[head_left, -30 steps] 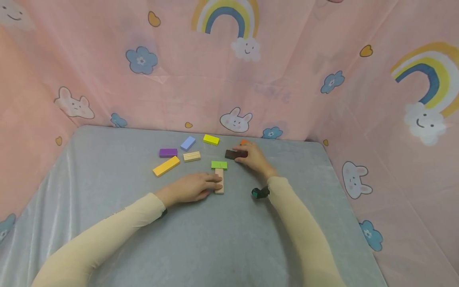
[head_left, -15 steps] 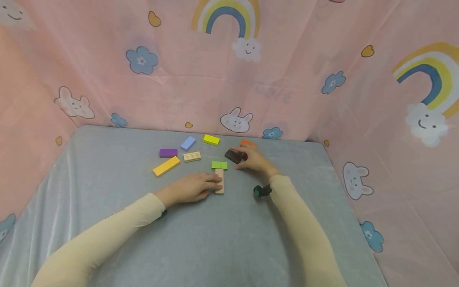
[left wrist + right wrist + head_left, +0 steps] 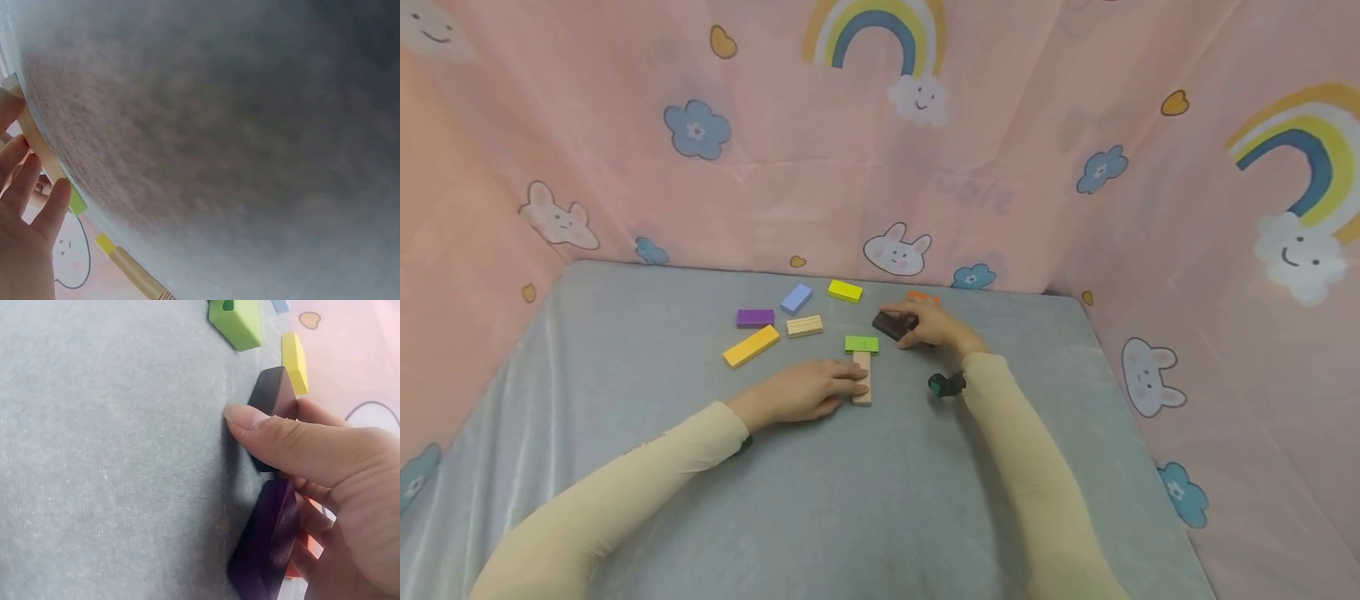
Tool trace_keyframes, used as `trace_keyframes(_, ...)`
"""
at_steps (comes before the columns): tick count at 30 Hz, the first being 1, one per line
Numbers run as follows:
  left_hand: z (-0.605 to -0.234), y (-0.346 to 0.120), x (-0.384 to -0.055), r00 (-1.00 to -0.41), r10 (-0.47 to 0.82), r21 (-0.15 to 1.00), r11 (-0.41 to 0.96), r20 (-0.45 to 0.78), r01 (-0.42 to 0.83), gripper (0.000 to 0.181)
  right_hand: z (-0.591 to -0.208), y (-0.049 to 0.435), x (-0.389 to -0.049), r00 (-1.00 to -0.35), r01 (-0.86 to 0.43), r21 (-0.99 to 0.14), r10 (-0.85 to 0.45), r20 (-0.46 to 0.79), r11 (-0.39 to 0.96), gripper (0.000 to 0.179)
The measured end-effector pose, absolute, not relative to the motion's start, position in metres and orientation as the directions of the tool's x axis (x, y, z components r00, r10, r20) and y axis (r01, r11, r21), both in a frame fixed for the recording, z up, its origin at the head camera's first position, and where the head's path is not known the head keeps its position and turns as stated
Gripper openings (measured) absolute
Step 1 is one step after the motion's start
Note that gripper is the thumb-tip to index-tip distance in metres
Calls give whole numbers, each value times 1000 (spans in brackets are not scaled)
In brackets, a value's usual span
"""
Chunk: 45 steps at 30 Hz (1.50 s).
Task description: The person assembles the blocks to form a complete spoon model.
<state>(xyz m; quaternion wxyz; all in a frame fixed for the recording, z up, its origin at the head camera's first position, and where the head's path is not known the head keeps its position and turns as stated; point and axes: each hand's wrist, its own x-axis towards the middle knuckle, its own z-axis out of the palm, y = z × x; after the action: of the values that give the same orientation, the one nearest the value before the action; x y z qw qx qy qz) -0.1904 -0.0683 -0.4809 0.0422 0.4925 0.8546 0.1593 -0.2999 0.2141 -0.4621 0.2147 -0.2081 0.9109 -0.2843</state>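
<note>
In the head view my left hand (image 3: 801, 391) rests its fingers on a plain wooden block (image 3: 862, 395), whose far end meets a green block (image 3: 861, 344) to make a T. In the left wrist view those fingers are extended along the wooden block (image 3: 39, 142). My right hand (image 3: 931, 325) pinches a dark brown block (image 3: 887, 325) between thumb and forefinger, a little right of the green one. The right wrist view shows a dark purple block (image 3: 262, 544) beside it, close to my other fingers. An orange block (image 3: 925, 296) shows partly behind the right hand.
On the grey cloth-covered table (image 3: 820, 517), left of the green block, lie a yellow block (image 3: 846, 291), a light blue block (image 3: 796, 298), a purple block (image 3: 755, 318), a ridged wooden block (image 3: 805, 326) and an orange-yellow block (image 3: 751, 347). A pink patterned curtain (image 3: 760, 200) rises behind.
The dark brown block has turned at an angle, out of line with the dark one beside it. My right thumb has come in against it. My left hand has stayed on the wooden block.
</note>
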Motion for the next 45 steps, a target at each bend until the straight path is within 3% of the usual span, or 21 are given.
trace_keyframes(13,-480,-66,-192,-511,856,315,463,86,829,41,-460,216,-298,-853,-245,-605,-465,-237,757,71)
trace_keyframes(23,-477,-65,-192,-505,857,317,454,97,832,39,-456,215,-287,-904,-297,-584,-419,-83,756,69)
trace_keyframes(36,-478,-63,-196,-525,849,347,478,51,807,37,-456,213,-245,-909,-335,-581,-416,-7,742,66)
trace_keyframes(45,-470,-65,-198,-549,836,435,488,16,757,40,-463,213,-212,-913,-350,-572,-407,31,741,70)
